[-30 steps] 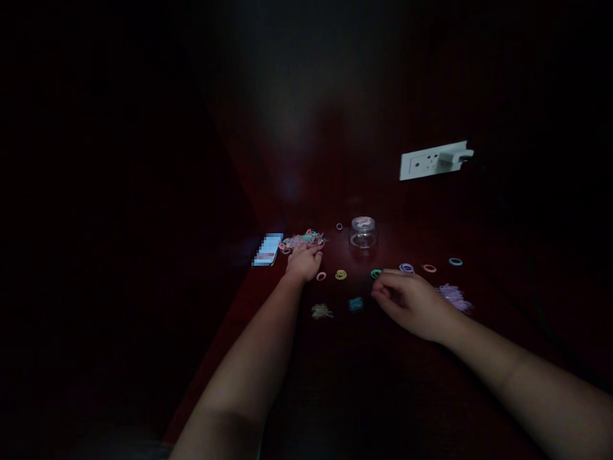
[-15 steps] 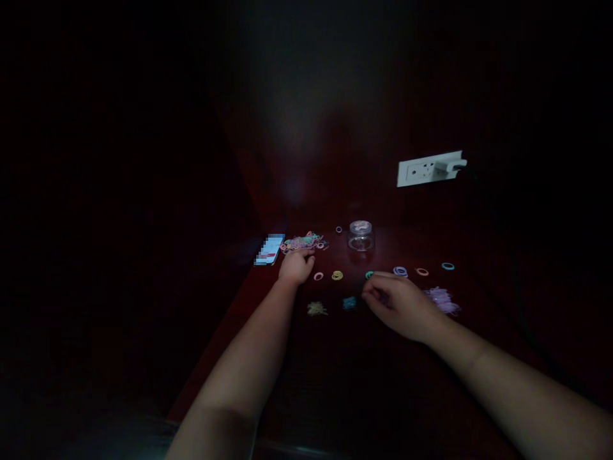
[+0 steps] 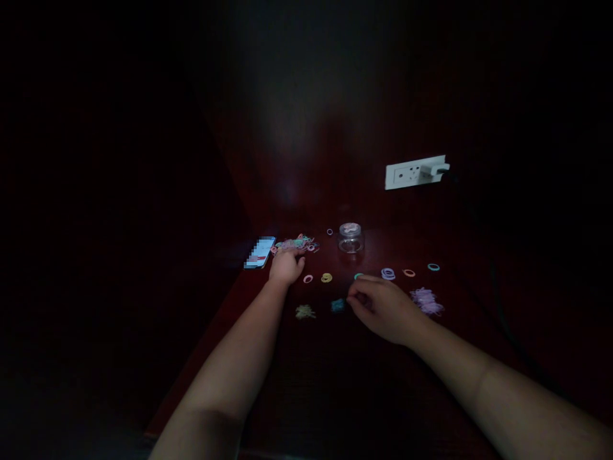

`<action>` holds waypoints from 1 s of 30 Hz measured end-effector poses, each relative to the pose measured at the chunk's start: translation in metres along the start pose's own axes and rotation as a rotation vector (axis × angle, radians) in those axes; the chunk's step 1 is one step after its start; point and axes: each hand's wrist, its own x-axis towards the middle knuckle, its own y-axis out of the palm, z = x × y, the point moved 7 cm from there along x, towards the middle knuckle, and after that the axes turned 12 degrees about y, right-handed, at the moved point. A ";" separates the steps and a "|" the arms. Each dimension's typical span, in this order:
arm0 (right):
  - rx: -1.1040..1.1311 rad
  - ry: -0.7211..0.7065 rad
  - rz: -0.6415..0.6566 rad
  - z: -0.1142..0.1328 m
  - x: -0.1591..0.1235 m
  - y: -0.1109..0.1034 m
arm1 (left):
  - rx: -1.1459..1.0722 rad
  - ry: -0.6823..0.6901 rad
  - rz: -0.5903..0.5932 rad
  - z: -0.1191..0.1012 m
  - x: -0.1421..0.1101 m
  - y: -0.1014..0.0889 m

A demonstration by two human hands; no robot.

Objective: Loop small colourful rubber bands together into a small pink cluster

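My left hand (image 3: 286, 266) reaches to the near edge of a mixed heap of coloured hair elastics (image 3: 294, 243). Its fingers stretch out over the elastics, thumb apart. My right hand (image 3: 383, 308) hovers low over the table with thumb and fingertips pinched together; whatever they hold, if anything, is hidden. Just left of those fingertips lies a small pile of blue elastics (image 3: 338, 305), and a green elastic (image 3: 358, 276) is partly covered behind them. Purple elastics (image 3: 428, 301) are heaped right of this hand. A pile of pale yellowish elastics (image 3: 305, 312) lies between my arms.
Behind my hands runs a row with pink (image 3: 308, 279), yellow (image 3: 326, 278), lilac (image 3: 387, 274), orange (image 3: 408, 273) and teal rings (image 3: 433, 267). A clear lidded jar (image 3: 351, 239) stands farther back. A lit phone (image 3: 260, 253) lies left; a wall socket (image 3: 414, 172) holds a plug.
The whole view has shifted, so things sit farther left in the picture. My left thumb shows more apart from the fingers on the heap. My right hand keeps its pinch.
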 end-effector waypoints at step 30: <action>-0.022 0.000 -0.009 -0.003 0.001 0.001 | -0.181 -0.106 -0.060 0.027 -0.005 0.000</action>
